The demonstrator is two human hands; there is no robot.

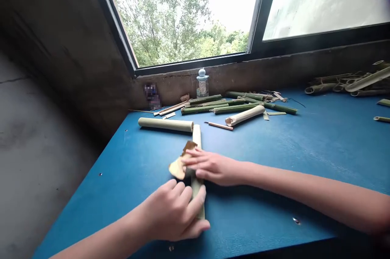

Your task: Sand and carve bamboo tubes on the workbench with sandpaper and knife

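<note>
A pale, peeled bamboo tube [198,190] lies on the blue table, pointing away from me. My left hand [176,212] is closed round its near end, thumb along the right side. Farther up the same tube, my right hand [210,165] presses a bent piece of sandpaper [177,168] over it, fingers curved across the top. The sheet shows a brown face and a pale yellow face, and its left part sticks out past the tube. Part of the tube is hidden under both hands and the sheet.
Another pale bamboo tube [164,124] lies crosswise by the far end. Beyond are a thin knife [219,126], a whitish tube [245,115], green bamboo strips [234,107] and a light-blue-capped jar [202,84]. Cut bamboo [323,88] is heaped at the back right, below the window.
</note>
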